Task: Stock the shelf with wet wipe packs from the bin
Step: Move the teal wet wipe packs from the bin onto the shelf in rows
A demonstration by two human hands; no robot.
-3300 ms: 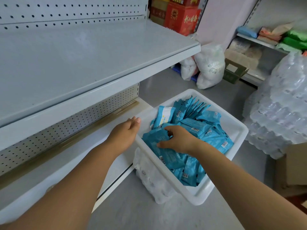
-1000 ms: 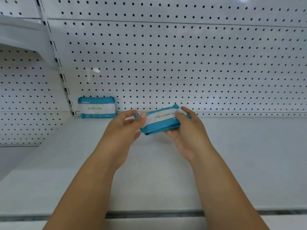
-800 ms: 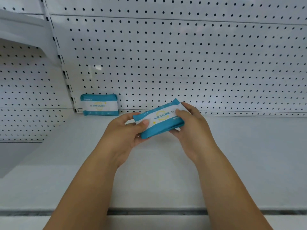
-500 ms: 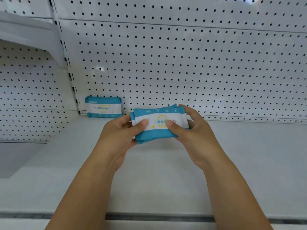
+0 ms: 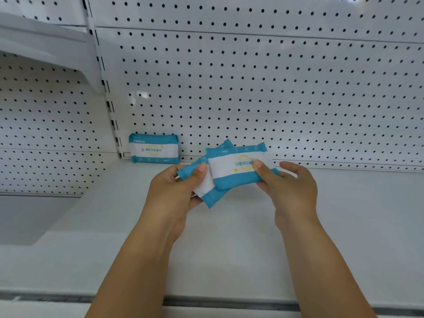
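A person's two bare hands hold a pair of teal-and-white wet wipe packs above a white shelf (image 5: 229,249), a little in front of its perforated back panel (image 5: 252,88). The left hand (image 5: 174,191) grips the lower pack (image 5: 207,193) at its left end, thumb pressed across the top and fingers curled beneath; this pack is tilted, its near corner pointing down toward the shelf. The right hand (image 5: 291,189) pinches the upper pack (image 5: 231,168) at its right end, thumb on the white printed face, the other fingers curled behind it. The upper pack sits nearly level, label facing the camera, and overlaps the lower one so that the two fan apart. Neither held pack touches the shelf surface.

A third pack (image 5: 153,149) stands on its long edge at the far left of the shelf, leaning against the back panel just right of the slotted upright (image 5: 107,95), well apart from the hands. Past the upright, at upper left, the edge of a neighbouring shelf (image 5: 41,40) juts out. A grey strip (image 5: 229,302) runs along the shelf's near edge, crossed by both forearms.
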